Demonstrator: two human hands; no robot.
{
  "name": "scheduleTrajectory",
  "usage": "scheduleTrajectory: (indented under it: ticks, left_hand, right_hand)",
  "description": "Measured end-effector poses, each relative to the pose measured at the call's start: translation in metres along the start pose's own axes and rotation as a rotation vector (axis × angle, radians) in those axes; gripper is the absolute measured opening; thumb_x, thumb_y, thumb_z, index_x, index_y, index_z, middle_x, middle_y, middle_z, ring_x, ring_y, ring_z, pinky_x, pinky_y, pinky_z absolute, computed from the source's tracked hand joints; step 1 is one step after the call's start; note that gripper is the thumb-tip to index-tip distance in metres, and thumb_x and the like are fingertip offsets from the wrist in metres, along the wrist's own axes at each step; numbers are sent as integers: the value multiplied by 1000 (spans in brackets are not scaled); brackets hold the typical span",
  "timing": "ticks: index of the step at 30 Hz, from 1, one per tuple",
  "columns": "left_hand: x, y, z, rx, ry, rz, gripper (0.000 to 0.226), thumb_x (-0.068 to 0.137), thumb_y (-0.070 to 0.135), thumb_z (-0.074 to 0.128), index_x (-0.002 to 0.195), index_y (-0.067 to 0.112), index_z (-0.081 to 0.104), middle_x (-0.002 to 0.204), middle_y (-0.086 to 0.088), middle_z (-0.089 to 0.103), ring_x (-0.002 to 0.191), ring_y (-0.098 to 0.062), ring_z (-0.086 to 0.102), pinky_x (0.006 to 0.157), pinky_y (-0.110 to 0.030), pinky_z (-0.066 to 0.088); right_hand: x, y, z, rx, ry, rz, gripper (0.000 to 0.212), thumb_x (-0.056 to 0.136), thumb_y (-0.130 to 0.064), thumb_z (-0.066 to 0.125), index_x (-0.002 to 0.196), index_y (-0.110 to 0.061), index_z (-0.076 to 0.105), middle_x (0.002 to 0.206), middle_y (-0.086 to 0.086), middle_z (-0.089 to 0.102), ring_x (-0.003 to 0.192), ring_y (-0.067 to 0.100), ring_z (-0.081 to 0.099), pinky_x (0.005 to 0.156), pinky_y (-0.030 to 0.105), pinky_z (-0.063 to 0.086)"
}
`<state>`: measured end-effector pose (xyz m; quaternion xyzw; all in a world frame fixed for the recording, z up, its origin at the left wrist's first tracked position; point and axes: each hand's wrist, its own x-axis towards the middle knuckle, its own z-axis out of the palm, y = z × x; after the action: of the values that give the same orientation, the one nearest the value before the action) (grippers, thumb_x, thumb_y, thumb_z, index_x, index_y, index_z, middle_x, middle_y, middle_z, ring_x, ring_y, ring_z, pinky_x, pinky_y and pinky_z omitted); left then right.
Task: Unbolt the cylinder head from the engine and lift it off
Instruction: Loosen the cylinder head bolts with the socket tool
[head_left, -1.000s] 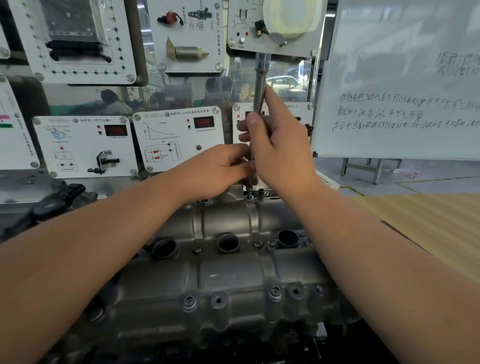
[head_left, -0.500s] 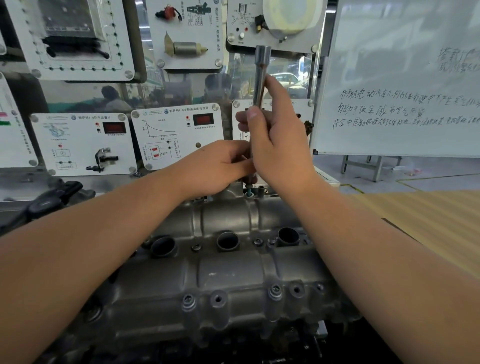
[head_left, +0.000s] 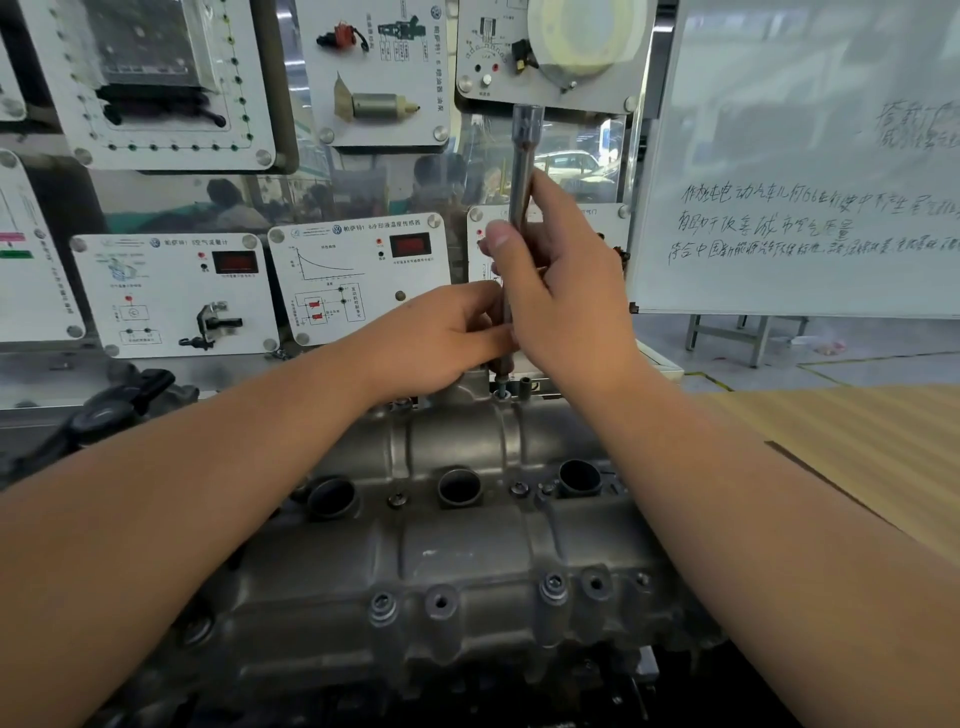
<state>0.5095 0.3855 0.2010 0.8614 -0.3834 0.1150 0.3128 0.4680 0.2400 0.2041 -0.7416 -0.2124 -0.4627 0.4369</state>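
Note:
The grey metal cylinder head lies across the lower middle of the head view, with three round plug wells and several bolts along its near edge. A long steel socket extension stands upright over a bolt at the head's far edge. My right hand grips the extension's shaft with thumb and fingers. My left hand pinches the lower end of the shaft just above the bolt. The tool's tip is partly hidden behind my fingers.
White training panels with gauges and sensors stand upright right behind the engine. A whiteboard with handwriting stands at the right. A wooden tabletop lies to the right of the engine. A black part sits at the far left.
The tool and both hands have stayed on the far bolt. My right hand's fingers have shifted slightly on the shaft, and the view has tilted a little.

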Motion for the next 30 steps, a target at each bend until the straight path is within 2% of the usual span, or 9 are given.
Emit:
scheduleTrajectory:
  ticks: [5,8,11,15,19,21,24,27,30]
  left_hand:
    - [-1,-2,2,-36,-4,-18,27,100,43,58,114,21,64,81,12,72,57,-2,56,57,-25,47]
    - [-3,-3,2,-113,-17,-14,21,104,38,53,119,26,62,82,19,72,58,-6,58,56,-22,48]
    - [-2,-1,1,-38,-7,23,17,103,37,55,112,27,64,79,26,70,63,2,62,58,-14,43]
    - [-1,0,1,14,-3,29,2,100,43,59,98,44,59,86,21,71,73,-1,66,62,-16,49]
    - [-2,0,2,-51,-1,5,17,103,39,54,110,28,65,83,18,72,67,-3,65,61,-20,51]
    - [-3,0,1,-49,-15,-12,21,104,39,53,115,25,65,90,15,74,74,-17,68,71,-39,55]
    - [-1,0,0,-9,-14,4,18,102,40,57,107,27,67,82,22,72,70,-15,67,71,-41,54]
    - [0,-1,0,7,-7,14,7,98,42,62,97,35,64,75,25,70,63,-3,63,59,-21,51]
    - [0,0,2,-3,8,11,17,98,43,62,104,27,66,78,21,71,60,-2,61,61,-26,50]
  right_hand:
    - [0,2,-2,-37,41,-45,24,101,-26,54,93,-4,60,71,3,63,69,18,60,66,41,49]
    - [1,0,-2,-30,-5,8,32,103,-28,45,125,-10,60,85,-9,72,80,6,68,72,31,55]
    - [0,1,-1,20,-16,28,52,105,-26,46,155,-17,35,93,-13,72,73,2,67,68,20,54]
    - [0,-1,2,-3,29,-66,36,101,-24,57,135,-13,58,81,-13,67,75,3,62,67,15,47]
    - [0,0,2,27,33,-34,22,103,-22,50,109,-7,64,81,3,70,73,14,64,69,35,52]
    - [0,0,2,37,25,3,26,104,-23,46,122,-12,61,83,-7,71,76,11,66,72,33,54]
    - [0,-1,3,35,40,4,49,105,-24,47,152,-17,39,83,-18,70,77,6,67,68,20,52]
    - [-1,0,3,40,44,-31,49,102,-29,55,148,-16,45,82,-9,71,74,5,66,67,20,52]
    - [1,0,2,15,94,-70,25,101,-22,57,122,-10,63,75,-15,61,71,1,60,66,17,48]
